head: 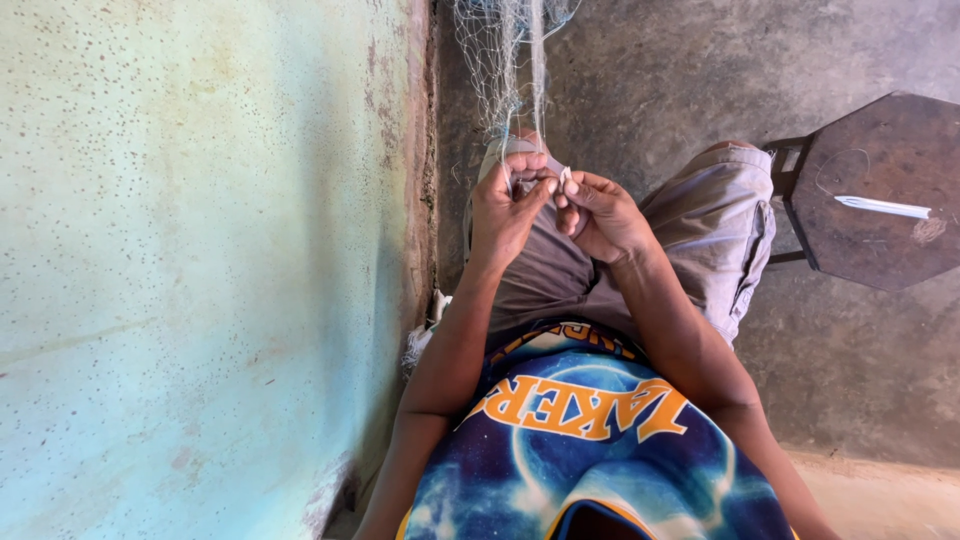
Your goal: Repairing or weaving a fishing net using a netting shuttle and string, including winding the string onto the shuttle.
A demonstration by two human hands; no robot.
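Note:
A fine pale fishing net (505, 60) hangs down from the top of the view to my lap. My left hand (505, 215) pinches a bunched strand of the net over my knee, fingers closed on the mesh. Pressed close against it, my right hand (603, 215) grips a small white netting needle (565, 178) whose tip shows between the thumbs. Both hands work together above my grey shorts (700, 230). Where the thread runs between the fingers is hidden.
A pale green spotted wall (200, 260) fills the left side, close to my left arm. At the right stands a dark octagonal wooden stool (880, 250) with a second white netting needle (885, 207) lying on it. Bare concrete floor (860, 370) lies around.

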